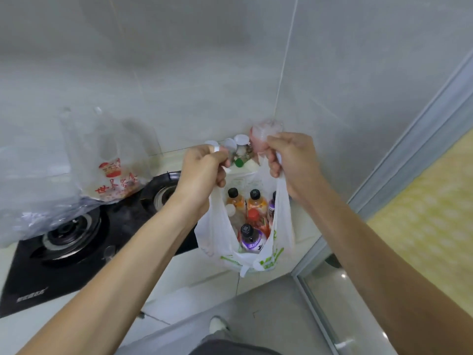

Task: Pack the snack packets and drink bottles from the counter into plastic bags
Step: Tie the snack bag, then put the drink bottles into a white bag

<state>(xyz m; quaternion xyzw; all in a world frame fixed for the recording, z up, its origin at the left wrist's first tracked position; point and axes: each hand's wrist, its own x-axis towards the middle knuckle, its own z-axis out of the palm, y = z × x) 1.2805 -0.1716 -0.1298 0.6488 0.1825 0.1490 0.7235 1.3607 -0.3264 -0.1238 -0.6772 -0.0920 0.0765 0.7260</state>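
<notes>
Both hands hold a white bag (281,226) w/ green print up over the surface (194,285), at about 5 o'clock from the stove. The left hand (202,172) has its fingers curled tight round the left handle. The right hand (291,162) has its fingers curled round the right handle & also holds a crumpled clear bag (266,135) w/ pink on it. The white bag's mouth is pulled wide.

Inside stand drink bottles: two orange ones w/ black caps (256,201), a purple one w/ a black cap (249,238) at 6 o'clock, plus a red cap (253,215) between them.

Behind the hands, at 12 o'clock, more bottles w/ white caps (240,140) stand by the wall. A black stove (76,237) sits at 9 o'clock, w/ a clear bag w/ red print (107,172) over its back edge.
</notes>
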